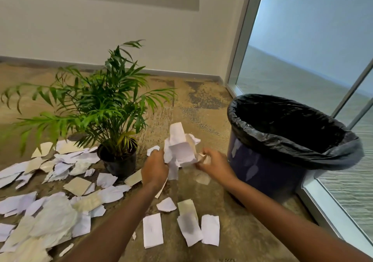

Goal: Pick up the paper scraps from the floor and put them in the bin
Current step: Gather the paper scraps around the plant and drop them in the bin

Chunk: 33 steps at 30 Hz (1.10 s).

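Two hands hold one crumpled bunch of paper scraps [180, 150] above the floor [232, 241], between the one potted plant [101, 108] and the one bin [262, 173], just short of its rim. The left hand [154, 170] has its fingers curled round the bunch's left side; the right hand [215, 166] pinches the right side with bent fingers. The bin, lined with one black bag [292, 140], stands at the floor's right edge by the glass. Three white strips [152, 230] lie side by side near the arms. Loose scraps [60, 211], too many to count, cover the floor's left side.
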Tool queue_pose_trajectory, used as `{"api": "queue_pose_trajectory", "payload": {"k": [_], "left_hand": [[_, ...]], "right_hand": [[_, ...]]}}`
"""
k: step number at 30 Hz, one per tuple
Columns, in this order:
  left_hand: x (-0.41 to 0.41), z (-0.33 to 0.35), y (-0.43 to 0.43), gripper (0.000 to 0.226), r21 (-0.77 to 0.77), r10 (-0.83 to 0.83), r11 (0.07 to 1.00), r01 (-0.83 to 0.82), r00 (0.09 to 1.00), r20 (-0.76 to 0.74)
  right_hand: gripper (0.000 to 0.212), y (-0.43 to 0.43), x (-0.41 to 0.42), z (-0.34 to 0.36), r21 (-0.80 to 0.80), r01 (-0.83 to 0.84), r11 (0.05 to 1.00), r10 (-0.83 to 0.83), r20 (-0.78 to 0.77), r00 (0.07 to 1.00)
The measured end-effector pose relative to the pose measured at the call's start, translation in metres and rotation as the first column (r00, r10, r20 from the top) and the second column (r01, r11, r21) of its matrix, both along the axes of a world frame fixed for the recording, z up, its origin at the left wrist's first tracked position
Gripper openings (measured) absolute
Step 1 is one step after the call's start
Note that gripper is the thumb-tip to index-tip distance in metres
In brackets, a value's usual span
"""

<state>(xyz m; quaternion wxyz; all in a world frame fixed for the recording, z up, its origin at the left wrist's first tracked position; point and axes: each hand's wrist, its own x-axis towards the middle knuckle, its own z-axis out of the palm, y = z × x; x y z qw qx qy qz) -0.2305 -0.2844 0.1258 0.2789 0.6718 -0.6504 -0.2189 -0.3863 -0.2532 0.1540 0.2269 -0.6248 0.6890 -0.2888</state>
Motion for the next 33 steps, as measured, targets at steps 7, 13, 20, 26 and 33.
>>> {"api": "queue_pose_trajectory", "payload": {"k": [7, 13, 20, 26, 33], "left_hand": [[-0.006, 0.052, -0.005, 0.024, -0.042, 0.040, 0.998, -0.056, 0.947, -0.320], [-0.022, 0.089, -0.006, 0.034, -0.042, 0.022, 0.998, -0.051, 0.847, -0.531], [-0.052, 0.120, 0.003, 0.040, -0.093, -0.068, 0.996, 0.010, 0.753, -0.655], [-0.096, 0.152, 0.011, 0.037, -0.179, -0.182, 0.980, 0.084, 0.739, -0.649], [-0.172, 0.168, 0.010, 0.034, -0.139, -0.233, 0.972, 0.188, 0.717, -0.657]], "right_hand": [[0.019, 0.012, -0.020, 0.087, -0.190, 0.070, 0.979, -0.039, 0.166, 0.985], [0.020, 0.018, -0.060, 0.152, -0.272, 0.223, 0.936, -0.097, 0.409, 0.907], [0.016, 0.021, -0.123, 0.148, -0.398, 0.458, 0.795, -0.409, 0.205, 0.889], [0.026, 0.018, -0.151, 0.112, -0.182, 0.456, 0.871, -0.479, -0.111, 0.871], [0.033, 0.021, -0.169, 0.113, -0.017, 0.426, 0.904, -0.425, -0.130, 0.896]]}}
